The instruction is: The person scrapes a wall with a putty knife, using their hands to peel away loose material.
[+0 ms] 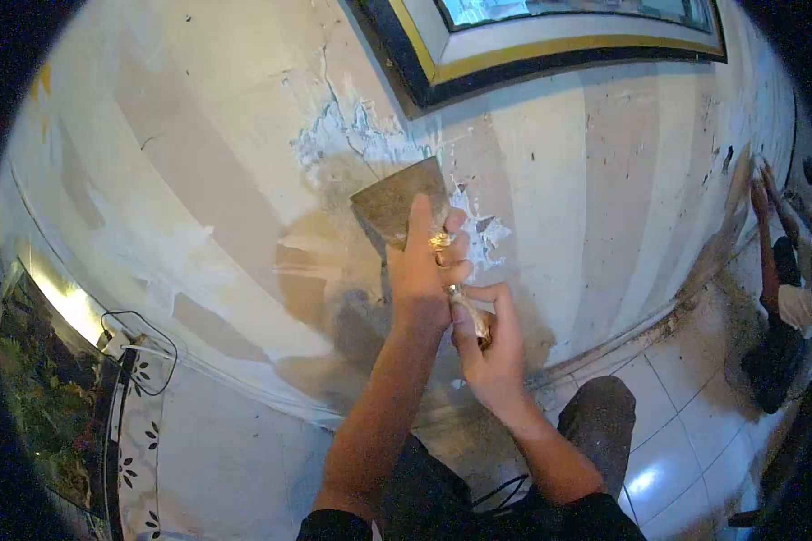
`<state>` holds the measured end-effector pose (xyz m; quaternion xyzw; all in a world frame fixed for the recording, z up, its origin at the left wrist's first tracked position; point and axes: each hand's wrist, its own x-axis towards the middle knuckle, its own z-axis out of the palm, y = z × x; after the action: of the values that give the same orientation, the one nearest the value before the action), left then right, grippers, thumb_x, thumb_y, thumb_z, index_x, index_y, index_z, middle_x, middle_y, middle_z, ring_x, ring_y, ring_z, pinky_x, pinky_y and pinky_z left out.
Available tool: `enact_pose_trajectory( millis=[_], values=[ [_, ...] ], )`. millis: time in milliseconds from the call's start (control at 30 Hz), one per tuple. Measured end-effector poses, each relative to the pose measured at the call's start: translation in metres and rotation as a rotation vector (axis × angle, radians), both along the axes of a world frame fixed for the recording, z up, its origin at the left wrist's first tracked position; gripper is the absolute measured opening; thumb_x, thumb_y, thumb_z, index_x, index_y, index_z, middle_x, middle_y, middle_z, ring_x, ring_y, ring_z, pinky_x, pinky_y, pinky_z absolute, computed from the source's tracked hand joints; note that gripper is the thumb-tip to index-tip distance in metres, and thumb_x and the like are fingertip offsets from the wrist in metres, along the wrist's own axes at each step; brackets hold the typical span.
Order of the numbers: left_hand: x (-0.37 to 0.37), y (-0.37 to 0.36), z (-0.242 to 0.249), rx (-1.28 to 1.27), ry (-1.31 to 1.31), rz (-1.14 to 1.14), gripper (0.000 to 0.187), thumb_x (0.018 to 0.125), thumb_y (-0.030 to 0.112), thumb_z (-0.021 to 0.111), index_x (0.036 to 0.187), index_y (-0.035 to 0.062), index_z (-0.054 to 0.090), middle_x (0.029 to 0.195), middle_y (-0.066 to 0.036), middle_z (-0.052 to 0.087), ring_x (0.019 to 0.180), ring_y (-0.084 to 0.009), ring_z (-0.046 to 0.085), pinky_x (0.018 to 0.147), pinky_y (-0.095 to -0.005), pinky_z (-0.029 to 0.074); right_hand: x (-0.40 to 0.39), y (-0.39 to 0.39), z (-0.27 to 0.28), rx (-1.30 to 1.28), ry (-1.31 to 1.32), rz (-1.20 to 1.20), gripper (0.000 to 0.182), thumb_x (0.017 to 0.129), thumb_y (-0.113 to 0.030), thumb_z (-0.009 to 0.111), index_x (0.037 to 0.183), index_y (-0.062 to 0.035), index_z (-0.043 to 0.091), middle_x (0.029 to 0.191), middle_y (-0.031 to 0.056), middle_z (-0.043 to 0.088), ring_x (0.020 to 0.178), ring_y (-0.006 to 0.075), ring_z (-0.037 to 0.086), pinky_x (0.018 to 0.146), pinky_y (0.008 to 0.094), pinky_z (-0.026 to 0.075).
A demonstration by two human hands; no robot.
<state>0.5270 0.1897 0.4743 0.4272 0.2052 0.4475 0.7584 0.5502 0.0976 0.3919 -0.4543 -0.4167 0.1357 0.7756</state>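
Observation:
A wide scraper [391, 206] with a dull, stained metal blade lies against or very near the striped wall, its edge up at a patch of flaking plaster [356, 133]. My left hand [418, 284] is closed around the scraper near the blade, the index finger stretched along the metal. Lower down, my right hand [496, 347] grips the handle end, with the thumb pressed on it. Much of the handle is hidden by my fingers. Right of the blade, another chipped white patch [489, 236] shows on the wall.
A black and gold picture frame [550, 59] hangs above. On the left are a fish tank [50, 379] and a looping black cable [173, 347]. Another person [774, 261] works at the wall on the far right. White tiles [672, 397] cover the floor beside my knee.

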Motion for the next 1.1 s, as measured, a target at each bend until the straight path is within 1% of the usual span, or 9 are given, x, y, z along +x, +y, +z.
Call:
enact_pose_trajectory(
  millis=[167,333,400,533,600,800,867,900,1100],
  values=[
    [-0.008,0.010,-0.016,-0.038,-0.146,-0.202,0.024,0.094,0.032,0.057,0.098,0.0115,0.045,0.075,-0.004,0.052,0.047,-0.0050,0.035,0.033,-0.0176,0.023,-0.001,-0.011,0.003,-0.176,-0.047,0.013,0.021,0.091,-0.015,0.058,0.104,-0.0046,0.044,0.067,0.0152,0.056,0.056,0.0193,0.057,0.050,0.0348,0.041],
    [0.000,0.016,-0.005,-0.044,-0.139,-0.141,0.023,0.094,0.031,0.057,0.097,0.0115,0.045,0.075,-0.005,0.052,0.047,-0.0049,0.036,0.032,-0.0178,0.022,0.007,0.000,0.010,-0.182,-0.011,0.038,0.024,0.091,-0.015,0.058,0.105,-0.0037,0.043,0.071,0.0192,0.058,0.058,0.0237,0.059,0.052,0.0367,0.042],
    [0.005,0.021,0.003,-0.020,-0.169,-0.193,0.023,0.094,0.030,0.057,0.097,0.0110,0.045,0.076,-0.005,0.052,0.047,-0.0048,0.036,0.032,-0.0179,0.022,0.007,0.008,0.014,-0.015,0.011,0.025,0.011,0.095,-0.008,0.054,0.101,-0.0056,0.045,0.065,0.0000,0.050,0.056,0.0057,0.046,0.048,0.0230,0.036],
    [0.014,0.016,0.029,0.165,-0.112,-0.078,0.023,0.093,0.030,0.058,0.094,0.0096,0.047,0.075,-0.004,0.055,0.048,-0.0054,0.040,0.034,-0.0179,0.025,0.011,0.024,0.021,-0.011,-0.124,-0.191,0.019,0.091,-0.014,0.058,0.099,-0.0020,0.045,0.071,0.0157,0.058,0.061,0.0190,0.059,0.052,0.0346,0.043],
    [0.017,0.012,0.039,0.220,-0.115,-0.025,0.022,0.093,0.030,0.058,0.093,0.0094,0.048,0.075,-0.004,0.055,0.049,-0.0055,0.041,0.034,-0.0178,0.026,0.024,0.014,0.049,0.071,-0.025,-0.049,0.018,0.091,-0.014,0.058,0.098,-0.0020,0.047,0.070,0.0124,0.059,0.062,0.0173,0.059,0.053,0.0334,0.044],
    [0.020,-0.013,0.014,0.179,0.029,0.080,0.029,0.092,0.040,0.057,0.090,0.0101,0.056,0.074,-0.001,0.055,0.051,-0.0084,0.043,0.038,-0.0202,0.031,0.015,-0.001,0.015,0.032,-0.057,-0.079,0.017,0.093,-0.015,0.056,0.101,-0.0030,0.047,0.073,0.0114,0.060,0.063,0.0147,0.059,0.054,0.0319,0.045],
    [0.009,-0.001,-0.004,0.072,-0.111,-0.066,0.026,0.093,0.035,0.057,0.095,0.0102,0.052,0.076,-0.002,0.054,0.050,-0.0069,0.039,0.037,-0.0185,0.027,0.006,0.001,0.002,0.079,-0.208,-0.244,0.014,0.095,-0.012,0.053,0.104,-0.0026,0.046,0.072,-0.0004,0.050,0.061,0.0047,0.045,0.051,0.0221,0.035],
    [0.004,0.004,-0.011,-0.049,-0.255,-0.202,0.024,0.094,0.031,0.057,0.099,0.0103,0.047,0.078,-0.003,0.052,0.049,-0.0053,0.036,0.036,-0.0168,0.024,0.004,-0.004,0.000,-0.041,-0.102,-0.086,0.014,0.095,-0.011,0.053,0.103,-0.0020,0.045,0.071,0.0006,0.050,0.060,0.0050,0.045,0.051,0.0225,0.036],
    [0.006,0.008,0.000,0.049,-0.128,-0.119,0.024,0.094,0.031,0.057,0.097,0.0093,0.046,0.078,-0.004,0.051,0.049,-0.0042,0.035,0.036,-0.0165,0.022,0.010,0.007,0.004,-0.011,-0.089,-0.035,0.013,0.095,-0.011,0.054,0.102,-0.0031,0.046,0.066,-0.0009,0.049,0.058,0.0045,0.044,0.050,0.0225,0.035]
  ],
)
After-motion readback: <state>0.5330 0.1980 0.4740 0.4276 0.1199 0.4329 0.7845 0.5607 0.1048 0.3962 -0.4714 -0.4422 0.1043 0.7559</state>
